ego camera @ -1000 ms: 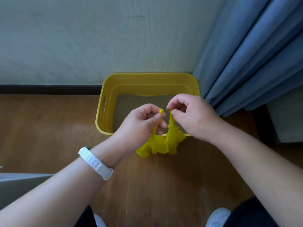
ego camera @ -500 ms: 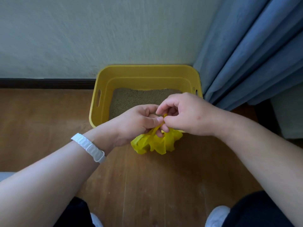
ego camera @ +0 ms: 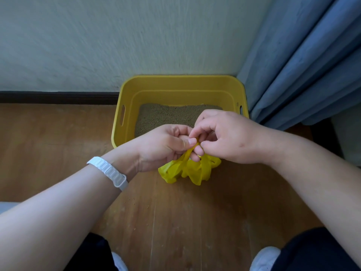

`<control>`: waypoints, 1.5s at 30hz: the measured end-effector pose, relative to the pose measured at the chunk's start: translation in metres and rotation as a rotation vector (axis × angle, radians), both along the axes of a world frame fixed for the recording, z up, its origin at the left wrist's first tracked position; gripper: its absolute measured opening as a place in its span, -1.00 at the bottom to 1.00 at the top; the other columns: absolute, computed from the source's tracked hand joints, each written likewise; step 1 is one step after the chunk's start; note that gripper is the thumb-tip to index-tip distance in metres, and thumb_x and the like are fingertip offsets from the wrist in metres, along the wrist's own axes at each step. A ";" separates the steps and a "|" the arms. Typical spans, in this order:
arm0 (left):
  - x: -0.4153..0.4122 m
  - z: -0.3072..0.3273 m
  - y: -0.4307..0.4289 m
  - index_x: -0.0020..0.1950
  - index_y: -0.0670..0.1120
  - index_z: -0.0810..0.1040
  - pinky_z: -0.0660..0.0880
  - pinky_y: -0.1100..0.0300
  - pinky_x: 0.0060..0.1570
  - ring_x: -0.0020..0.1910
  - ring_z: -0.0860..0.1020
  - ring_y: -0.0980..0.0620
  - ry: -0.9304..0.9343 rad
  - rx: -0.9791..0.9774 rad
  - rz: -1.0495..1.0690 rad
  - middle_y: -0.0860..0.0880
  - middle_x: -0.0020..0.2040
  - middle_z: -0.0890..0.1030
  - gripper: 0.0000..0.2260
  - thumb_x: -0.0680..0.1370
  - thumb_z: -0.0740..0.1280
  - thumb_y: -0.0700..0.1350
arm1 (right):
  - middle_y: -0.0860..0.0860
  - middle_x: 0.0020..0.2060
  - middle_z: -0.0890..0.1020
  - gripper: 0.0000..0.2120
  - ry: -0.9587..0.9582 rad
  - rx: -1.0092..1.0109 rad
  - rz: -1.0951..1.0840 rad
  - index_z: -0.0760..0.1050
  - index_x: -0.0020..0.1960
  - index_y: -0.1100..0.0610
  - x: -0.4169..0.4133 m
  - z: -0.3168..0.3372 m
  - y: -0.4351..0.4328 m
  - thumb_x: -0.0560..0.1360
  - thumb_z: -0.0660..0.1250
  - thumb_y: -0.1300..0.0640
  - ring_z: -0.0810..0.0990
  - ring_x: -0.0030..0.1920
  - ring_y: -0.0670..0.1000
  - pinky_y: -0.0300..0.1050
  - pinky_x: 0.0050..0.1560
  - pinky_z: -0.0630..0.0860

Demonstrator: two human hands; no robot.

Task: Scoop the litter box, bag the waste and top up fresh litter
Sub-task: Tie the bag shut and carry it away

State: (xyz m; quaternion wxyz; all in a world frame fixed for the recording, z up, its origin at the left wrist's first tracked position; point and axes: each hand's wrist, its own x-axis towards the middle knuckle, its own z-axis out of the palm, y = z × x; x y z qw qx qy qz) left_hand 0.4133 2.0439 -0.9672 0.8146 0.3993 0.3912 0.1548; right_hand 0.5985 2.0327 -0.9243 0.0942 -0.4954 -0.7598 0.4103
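Two twisted strips of the yellow bag (ego camera: 187,171) meet at the fingertips. The bag is bunched low on the wooden floor (ego camera: 175,222), just in front of the near wall of the litter box (ego camera: 175,80). Whether it rests on the boards or hangs a shade above them, cannot tell.

Left hand (ego camera: 164,147): grip closed, thumb and forefinger pinching one strip. Right hand (ego camera: 226,137): grip closed too, fingers curled, pinching the other strip from above. Fingertips of the two hands touch.

Since a second ago: the strips were then drawn up apart, one per hand, with a gap between the hands. Now the hands are together and the bag looks more crumpled. Little change over the last half second.

Box is yellow, behind the hands, with grey-brown litter (ego camera: 164,118) inside. Its far side stands against the white wall (ego camera: 117,45); its right side is close to the blue curtain (ego camera: 302,65). Open floor lies left of the box up to the dark baseboard (ego camera: 58,97), and between bag and knees. Stray grains on the boards there. White band (ego camera: 109,173) on the left wrist.
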 end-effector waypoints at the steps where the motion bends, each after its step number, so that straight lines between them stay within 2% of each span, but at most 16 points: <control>1: 0.000 0.000 0.000 0.12 -0.29 0.49 0.58 0.24 -0.20 -0.27 0.64 0.03 0.001 -0.011 0.012 -0.11 -0.21 0.66 -0.86 0.60 0.19 -0.34 | -0.09 -0.05 0.53 -0.80 -0.009 0.024 0.007 0.66 -0.01 0.05 0.000 -0.002 0.000 0.43 0.37 0.26 0.58 -0.11 -0.13 -0.11 -0.02 0.55; 5: 0.001 0.002 -0.002 0.15 -0.31 0.46 0.58 0.26 -0.20 -0.25 0.66 0.04 -0.002 -0.017 0.016 -0.10 -0.23 0.68 -0.82 0.57 0.21 -0.32 | -0.13 -0.08 0.50 -0.83 -0.049 0.087 0.022 0.64 -0.03 -0.02 0.003 -0.008 0.003 0.45 0.38 0.20 0.53 -0.13 -0.14 -0.15 -0.07 0.50; 9: 0.001 0.004 -0.005 0.22 -0.33 0.43 0.60 0.22 -0.10 -0.20 0.67 0.02 0.019 -0.029 0.010 -0.12 -0.20 0.68 -0.75 0.56 0.25 -0.30 | -0.10 -0.12 0.51 -0.85 -0.033 0.110 0.042 0.63 -0.10 -0.04 0.004 -0.012 0.003 0.45 0.38 0.19 0.49 -0.19 -0.17 -0.32 -0.20 0.39; 11: 0.001 0.005 -0.007 0.27 -0.39 0.41 0.54 0.19 -0.04 -0.16 0.67 0.00 0.064 0.007 0.000 -0.12 -0.18 0.69 -0.65 0.54 0.33 -0.27 | -0.10 -0.15 0.51 -0.86 -0.024 0.118 0.053 0.63 -0.12 -0.03 0.003 -0.015 0.003 0.45 0.37 0.20 0.48 -0.20 -0.18 -0.37 -0.23 0.35; 14: 0.001 0.006 -0.009 0.26 -0.41 0.40 0.41 0.06 0.05 -0.09 0.66 -0.05 0.129 0.051 0.018 -0.13 -0.14 0.69 -0.51 0.44 0.39 -0.16 | -0.08 -0.15 0.51 -0.90 -0.017 0.109 0.073 0.60 -0.11 0.01 0.002 -0.018 0.002 0.48 0.36 0.19 0.49 -0.19 -0.15 -0.33 -0.21 0.38; 17: 0.000 0.006 -0.011 0.22 -0.38 0.43 0.34 0.00 0.03 -0.02 0.60 -0.13 0.164 0.068 0.033 -0.15 -0.12 0.69 -0.53 0.43 0.42 -0.14 | -0.07 -0.14 0.50 -0.91 -0.011 0.084 0.083 0.57 -0.11 0.02 0.000 -0.019 0.001 0.48 0.34 0.19 0.49 -0.18 -0.12 -0.23 -0.18 0.43; 20: -0.001 0.007 -0.013 0.18 -0.33 0.46 0.36 0.02 0.03 -0.11 0.65 -0.04 0.183 0.059 0.042 -0.12 -0.15 0.69 -0.56 0.41 0.49 -0.16 | -0.10 -0.10 0.51 -0.86 0.002 0.028 0.088 0.58 -0.07 -0.03 0.001 -0.018 0.001 0.45 0.37 0.20 0.51 -0.18 -0.10 -0.20 -0.16 0.48; 24: 0.000 0.009 -0.013 0.04 -0.20 0.48 0.31 -0.06 0.04 -0.29 0.66 0.04 0.196 0.073 0.124 -0.11 -0.24 0.69 -0.66 0.34 0.44 -0.12 | -0.11 -0.10 0.50 -0.76 -0.005 0.003 0.093 0.57 0.00 -0.12 0.004 -0.020 0.002 0.44 0.39 0.19 0.49 -0.18 -0.15 -0.35 -0.20 0.39; 27: 0.003 0.010 -0.015 0.01 -0.20 0.47 0.23 -0.06 0.01 -0.35 0.64 0.04 0.211 0.106 0.156 -0.14 -0.26 0.68 -0.65 0.31 0.47 -0.11 | -0.09 -0.16 0.52 -0.80 0.001 0.071 0.092 0.58 -0.04 -0.03 0.000 -0.023 0.001 0.43 0.36 0.24 0.48 -0.19 -0.13 -0.24 -0.20 0.42; 30: 0.004 0.011 -0.018 0.01 -0.20 0.46 0.28 -0.01 -0.05 -0.33 0.65 0.04 0.228 0.141 0.138 -0.14 -0.26 0.69 -0.62 0.31 0.48 -0.09 | -0.12 -0.22 0.53 -0.84 0.044 0.072 0.084 0.57 -0.13 -0.04 -0.002 -0.023 -0.001 0.44 0.36 0.23 0.49 -0.19 -0.13 -0.29 -0.20 0.38; 33: 0.001 0.013 -0.018 0.04 -0.21 0.44 0.46 0.22 -0.24 -0.29 0.67 0.00 0.260 0.201 0.120 -0.15 -0.25 0.69 -0.61 0.33 0.47 -0.10 | -0.16 -0.25 0.52 -0.90 0.046 0.080 0.088 0.55 -0.17 -0.01 -0.004 -0.023 -0.001 0.45 0.38 0.18 0.49 -0.19 -0.16 -0.37 -0.22 0.34; 34: 0.000 0.014 -0.017 0.03 -0.21 0.43 0.53 0.24 -0.25 -0.28 0.68 -0.02 0.267 0.227 0.123 -0.16 -0.26 0.69 -0.61 0.32 0.48 -0.11 | -0.17 -0.26 0.52 -0.95 0.034 0.086 0.083 0.56 -0.17 0.03 -0.004 -0.023 -0.001 0.45 0.39 0.16 0.48 -0.20 -0.16 -0.38 -0.24 0.34; 37: -0.005 0.015 -0.016 -0.01 -0.18 0.40 0.58 0.13 -0.08 -0.23 0.67 -0.07 0.245 0.275 0.127 -0.17 -0.26 0.68 -0.62 0.31 0.50 -0.17 | -0.14 -0.33 0.52 -0.96 0.002 0.067 0.042 0.55 -0.18 0.04 -0.004 -0.021 -0.002 0.44 0.40 0.10 0.47 -0.27 -0.16 -0.33 -0.31 0.36; 41: -0.005 0.015 -0.017 0.01 -0.18 0.39 0.58 0.04 0.00 -0.22 0.67 -0.08 0.224 0.295 0.119 -0.19 -0.23 0.67 -0.68 0.41 0.46 -0.40 | -0.11 -0.40 0.52 -0.95 0.069 0.003 -0.041 0.53 -0.20 0.06 -0.005 -0.018 -0.002 0.38 0.39 0.17 0.43 -0.36 -0.15 -0.29 -0.37 0.35; 45: -0.003 0.014 -0.019 -0.04 -0.14 0.42 0.57 -0.11 0.04 -0.18 0.70 -0.11 0.366 0.438 0.104 -0.16 -0.23 0.69 -0.71 0.42 0.48 -0.36 | -0.14 -0.42 0.51 -0.90 0.158 -0.004 -0.142 0.55 -0.21 0.11 -0.007 -0.017 -0.001 0.38 0.37 0.29 0.43 -0.39 -0.19 -0.34 -0.37 0.37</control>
